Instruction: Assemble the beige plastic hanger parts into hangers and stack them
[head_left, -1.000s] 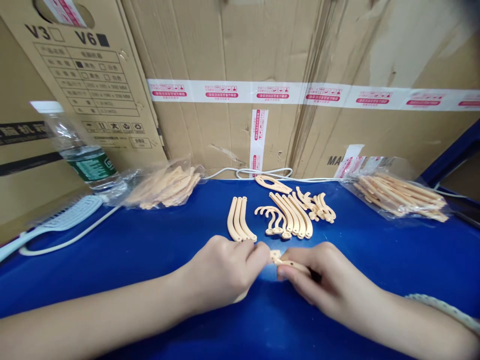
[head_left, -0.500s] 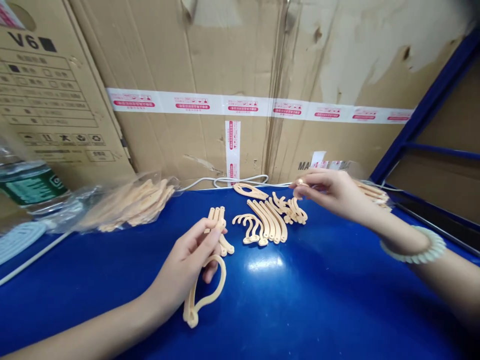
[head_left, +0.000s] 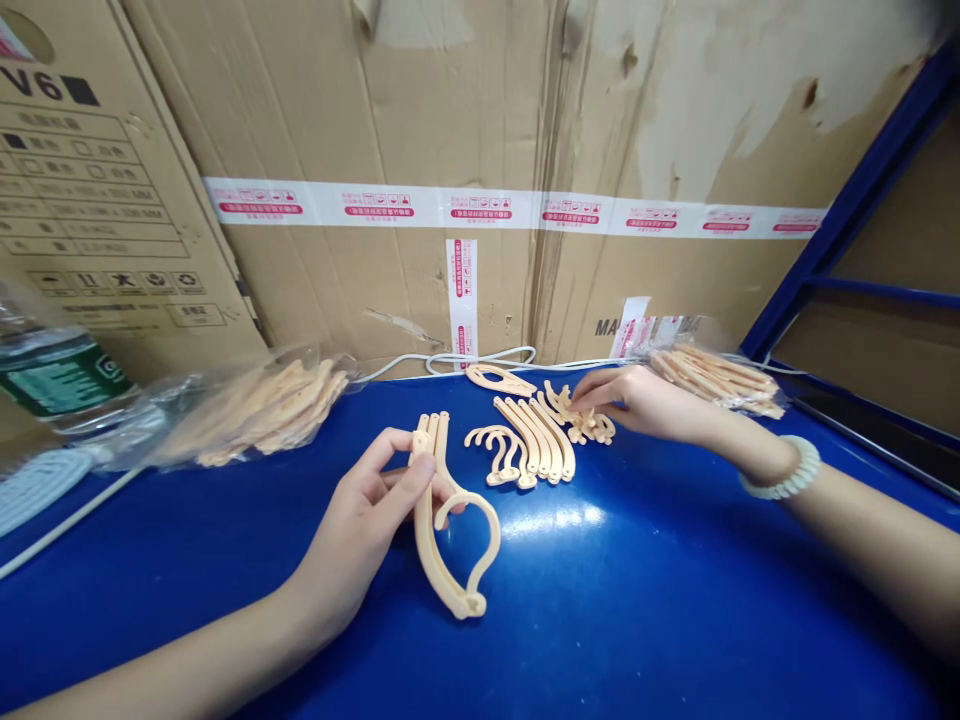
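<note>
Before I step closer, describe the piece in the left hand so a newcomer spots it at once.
Over the blue tabletop, left of the picture's centre, find the left hand. It pinches a long, curved, cream-coloured strip near its upper end. Unlike the loose strips lying to its right, this one has a hook joined at its lower end.

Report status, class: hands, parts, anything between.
Left hand holds bar, hook at end. Right hand at small parts, grasp unclear. Loose bars lie between hands.
</note>
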